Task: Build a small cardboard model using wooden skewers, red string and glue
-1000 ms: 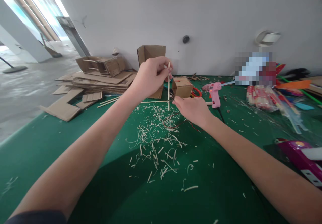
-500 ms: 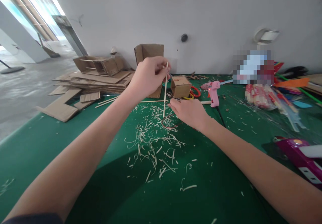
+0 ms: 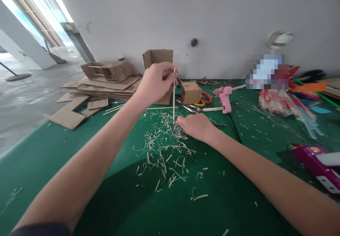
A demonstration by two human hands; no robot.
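My left hand (image 3: 160,80) pinches the top of a thin wooden stick (image 3: 174,101), which stands upright over the green table. Low on the stick, my right hand (image 3: 195,125) is closed, its fingertips at the stick's lower end. Something small and dark shows at those fingertips, too hidden to name. Pale curled wood shavings (image 3: 164,147) lie under and in front of both hands. Just beyond the right hand are pliers (image 3: 191,108) and a small cardboard box (image 3: 191,92).
A pink glue gun (image 3: 225,98) with its cord stands right of the hands. Stacked cardboard (image 3: 98,87) is at the left, with loose sticks (image 3: 113,109) beside it. A purple tool (image 3: 313,161) lies at the right edge. Bagged sticks (image 3: 273,101) sit at the back right.
My right hand has moved down along the stick to its lower end, uncovering the pliers behind. My left hand keeps its hold at the top. The view has shifted slightly.
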